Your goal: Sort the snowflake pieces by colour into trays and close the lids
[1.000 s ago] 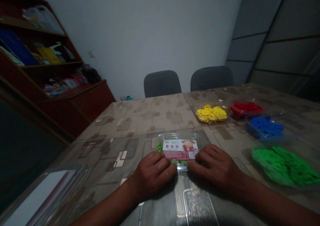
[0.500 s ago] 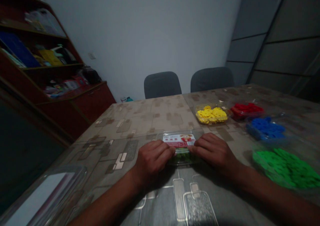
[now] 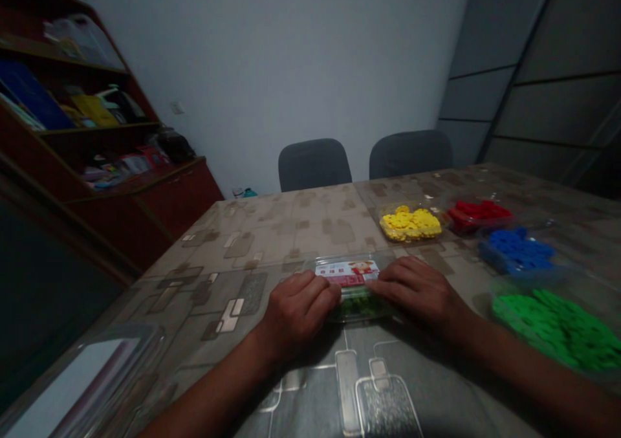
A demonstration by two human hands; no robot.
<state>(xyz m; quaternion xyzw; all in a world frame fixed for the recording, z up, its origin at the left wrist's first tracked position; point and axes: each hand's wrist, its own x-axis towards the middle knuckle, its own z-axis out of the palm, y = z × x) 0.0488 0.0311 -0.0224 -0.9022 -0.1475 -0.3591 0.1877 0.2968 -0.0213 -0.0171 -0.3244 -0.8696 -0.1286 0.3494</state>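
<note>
Two hands, the left hand and right hand, curl loosely, fingers bent, against opposite sides of a clear, glossy rectangular plastic box; how firmly they press cannot be told. It lies between them on the patterned tabletop, its smooth label above green contents.

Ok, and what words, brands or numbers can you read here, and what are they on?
Label on the clear container between the hands: a row of red characters, too blurred to quote; its smaller print is unreadable too.
Nothing else legible.
</note>
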